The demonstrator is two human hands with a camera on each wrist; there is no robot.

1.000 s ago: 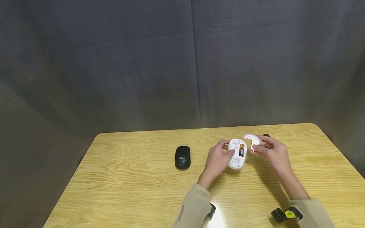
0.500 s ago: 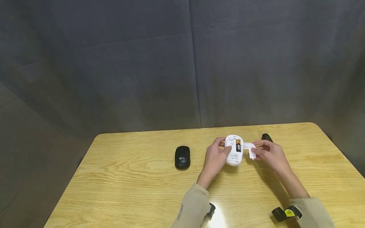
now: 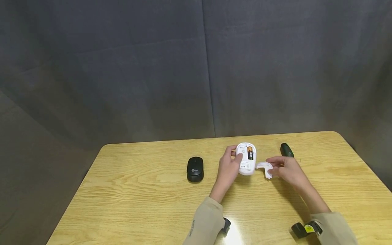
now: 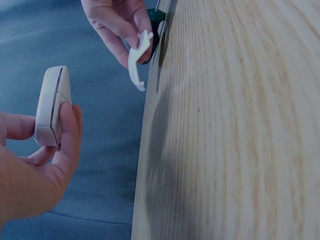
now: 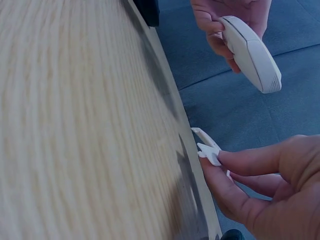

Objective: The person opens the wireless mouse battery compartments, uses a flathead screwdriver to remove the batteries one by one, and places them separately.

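My left hand (image 3: 228, 169) grips a white computer mouse (image 3: 245, 166) by its left side, underside turned up, thumb on the base. A battery (image 3: 250, 153) with a copper-coloured end lies in its uncovered slot. To the right, my right hand (image 3: 287, 170) pinches a white, curved battery cover (image 3: 265, 165) between thumb and fingers, apart from the mouse. Both are held above the table. In the left wrist view the mouse (image 4: 52, 107) appears edge-on, and the cover (image 4: 137, 62) hangs in the other hand. The right wrist view shows the cover (image 5: 207, 147) at the fingertips.
A black mouse (image 3: 195, 169) rests on the wooden table (image 3: 137, 190) left of my hands. Behind my right hand lies a dark screwdriver-like handle (image 3: 286, 149), partly hidden. A grey curtain (image 3: 153, 68) hangs beyond the table's back edge.
The left hand has carried the white mouse slightly left and away. The right hand has lowered the cover toward me and left, widening its gap from the mouse and uncovering more of the dark handle.
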